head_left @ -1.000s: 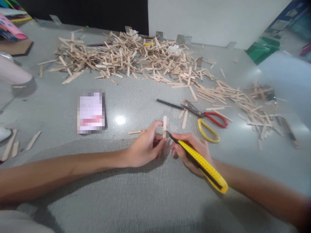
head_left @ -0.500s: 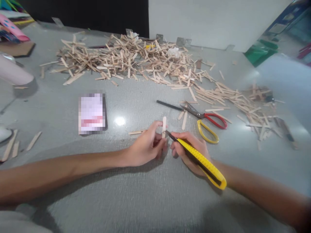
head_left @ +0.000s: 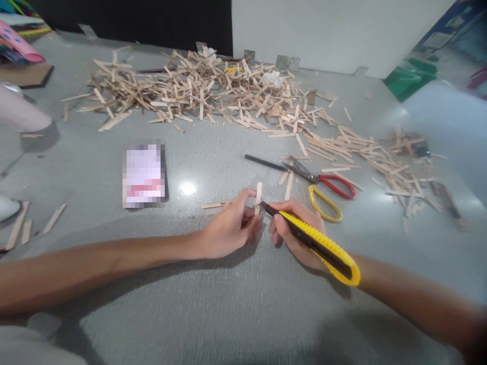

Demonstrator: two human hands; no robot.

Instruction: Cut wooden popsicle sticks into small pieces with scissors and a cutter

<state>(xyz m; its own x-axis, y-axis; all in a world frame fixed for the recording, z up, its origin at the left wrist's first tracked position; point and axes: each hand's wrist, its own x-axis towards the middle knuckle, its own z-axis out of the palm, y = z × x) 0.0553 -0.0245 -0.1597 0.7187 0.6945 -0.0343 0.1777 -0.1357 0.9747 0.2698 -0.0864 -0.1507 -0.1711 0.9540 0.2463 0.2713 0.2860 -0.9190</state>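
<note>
My left hand (head_left: 232, 220) is closed on a short popsicle stick (head_left: 258, 195), held upright between the fingers. In my right hand (head_left: 299, 228) is a yellow and black utility knife (head_left: 323, 243), its handle slanting down to the right. The blade tip (head_left: 263, 205) meets or nearly meets the stick at a small dark notch; contact is hard to make out. Another popsicle stick (head_left: 215, 205) lies on the table, partly behind my left hand. Scissors (head_left: 312, 178) with one red and one yellow handle rest open beyond my right hand.
A wide heap of popsicle sticks (head_left: 198, 91) spreads along the back and trails to the right. A blurred-out phone-shaped object (head_left: 143, 175) lies left of my hands. A dark thin rod (head_left: 264, 163) touches the scissors. Loose sticks (head_left: 55, 218) lie at the far left.
The knife handle's rear end has shifted slightly right and up, and the knife has rolled a little in my right hand. My left hand and the stick have hardly moved.
</note>
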